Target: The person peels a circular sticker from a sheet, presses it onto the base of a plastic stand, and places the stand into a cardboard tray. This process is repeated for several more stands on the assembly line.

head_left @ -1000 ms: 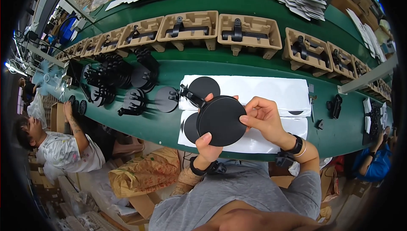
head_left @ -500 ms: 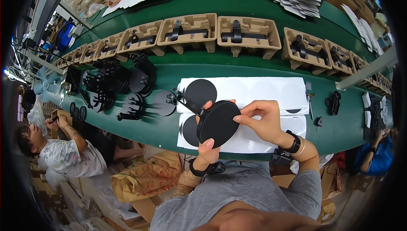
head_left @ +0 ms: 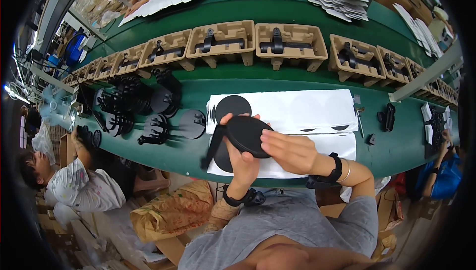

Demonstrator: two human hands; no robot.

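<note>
Black round disc (head_left: 246, 134) held up over the white sheets (head_left: 317, 109) on the green bench (head_left: 277, 79), left hand (head_left: 243, 163) clamped underneath, right hand (head_left: 290, 151) pinching the edge. Looks stiff and light, maybe slick, so best gripped by the rim

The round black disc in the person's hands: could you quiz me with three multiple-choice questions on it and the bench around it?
1. Where is the round black disc?
A. In a moulded tray
B. Held over the white paper sheets
C. On the floor

2. What colour is the long bench top?
A. Green
B. Red
C. Yellow

3. How is the disc held?
A. Left hand only
B. Lying untouched
C. Both hands, the right hand too

Answers: 1 B, it sits above the sheets; 2 A, the surface is plainly green; 3 C, the fingers of both hands are on it.
</note>
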